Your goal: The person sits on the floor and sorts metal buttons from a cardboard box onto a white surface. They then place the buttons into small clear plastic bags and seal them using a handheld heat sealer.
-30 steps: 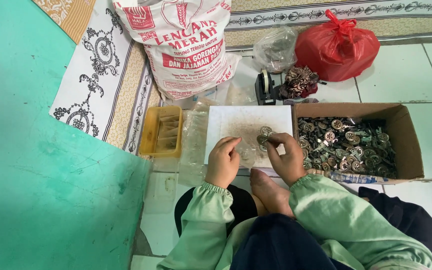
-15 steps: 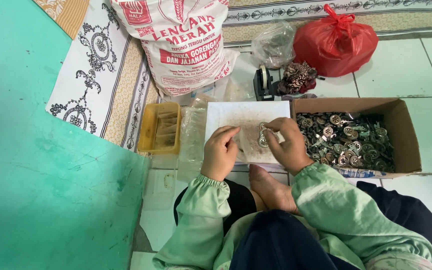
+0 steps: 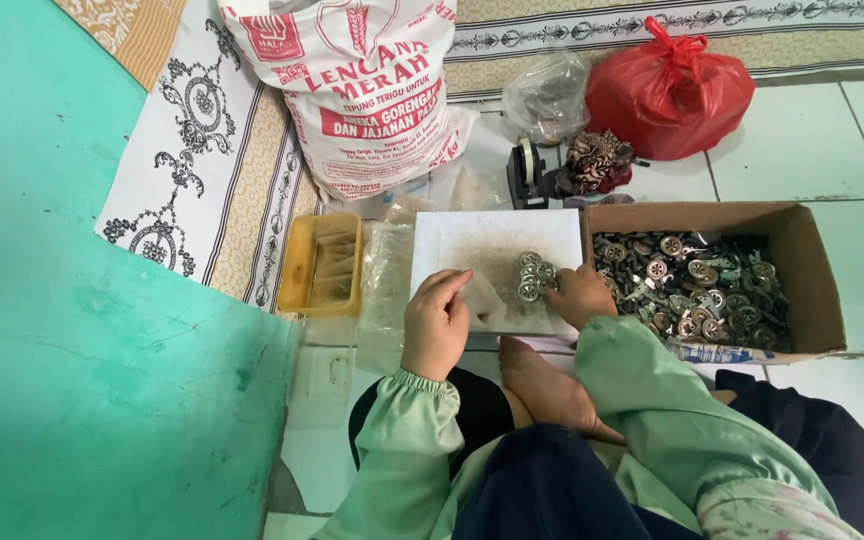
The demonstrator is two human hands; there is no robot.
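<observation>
our right hand (image 3: 580,295) pinches round metal pieces (image 3: 533,276) over the white board (image 3: 497,240); left hand (image 3: 436,322) curled, steadying a clear bag (image 3: 482,300).

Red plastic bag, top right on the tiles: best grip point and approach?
Take the red plastic bag by its knotted top, the tied ears sticking up at its upper left, coming from above. The body is bulging, taut and rounded, so it likely offers little to pinch; the knot is narrow, gathered and unobstructed.

Pale green sleeves with gathered elastic cuffs, dark navy trousers, and one bare foot.
</observation>
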